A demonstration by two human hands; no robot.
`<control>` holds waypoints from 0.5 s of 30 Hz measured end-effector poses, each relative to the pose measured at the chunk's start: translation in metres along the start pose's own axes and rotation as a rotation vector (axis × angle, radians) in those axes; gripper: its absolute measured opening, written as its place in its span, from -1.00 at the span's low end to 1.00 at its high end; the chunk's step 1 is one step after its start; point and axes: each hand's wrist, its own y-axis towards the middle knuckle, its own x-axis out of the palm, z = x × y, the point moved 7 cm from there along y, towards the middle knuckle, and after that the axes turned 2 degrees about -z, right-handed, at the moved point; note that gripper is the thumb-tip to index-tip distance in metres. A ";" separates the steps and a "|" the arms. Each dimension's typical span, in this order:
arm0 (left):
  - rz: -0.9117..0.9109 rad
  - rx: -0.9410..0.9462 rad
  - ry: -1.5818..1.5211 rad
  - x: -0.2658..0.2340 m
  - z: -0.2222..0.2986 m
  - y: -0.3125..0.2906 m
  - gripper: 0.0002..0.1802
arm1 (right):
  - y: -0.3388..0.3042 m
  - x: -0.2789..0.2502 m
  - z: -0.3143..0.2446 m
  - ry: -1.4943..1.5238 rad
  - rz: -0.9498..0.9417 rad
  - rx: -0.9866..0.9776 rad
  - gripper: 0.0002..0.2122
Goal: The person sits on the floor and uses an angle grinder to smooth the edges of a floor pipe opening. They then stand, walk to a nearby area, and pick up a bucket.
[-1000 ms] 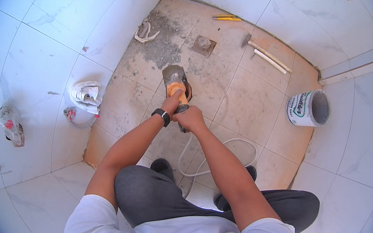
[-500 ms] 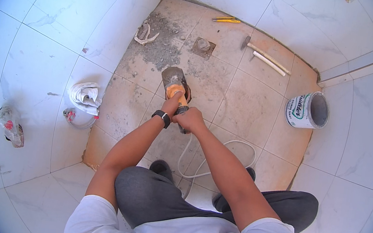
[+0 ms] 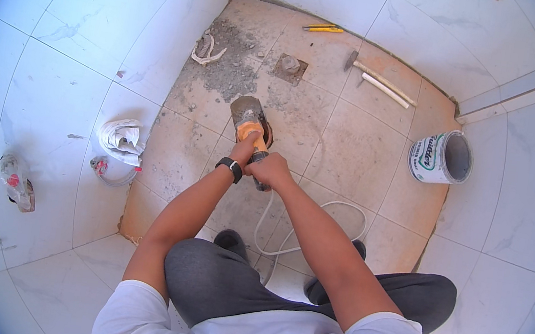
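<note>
An orange and dark angle grinder [image 3: 251, 126] with a wide, dust-coated grey guard is held just in front of me, over the floor tiles. My left hand [image 3: 244, 149] wraps round its orange body, a black watch on that wrist. My right hand [image 3: 272, 170] grips the dark rear end, close behind the left. From there a white cord [image 3: 352, 205] loops over the floor beneath my right arm. The grinder's disc is mostly hidden, so I cannot tell whether it turns or touches the tile.
Grey rubble [image 3: 229, 73] and a curved white piece [image 3: 208, 55] lie far left, near a square floor cut-out [image 3: 291, 68]. Beyond are yellow cutters [image 3: 323, 28], a hammer [image 3: 383, 72] and a white stick [image 3: 385, 91]. A paint bucket [image 3: 424, 156] stands right; a white cloth roll [image 3: 122, 140] hangs left.
Almost nothing differs. Both hands and the grinder have shifted very slightly to the left; the grip is the same.
</note>
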 end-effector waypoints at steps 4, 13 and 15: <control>-0.004 0.015 -0.022 0.001 0.001 0.002 -0.56 | -0.001 -0.003 -0.001 0.005 -0.008 0.009 -0.48; 0.008 -0.005 -0.053 0.004 0.006 -0.002 -0.60 | 0.002 -0.004 -0.006 -0.013 -0.032 -0.009 -0.51; -0.004 0.046 -0.049 0.006 0.009 -0.005 -0.56 | 0.001 -0.003 -0.004 0.000 -0.021 -0.002 -0.50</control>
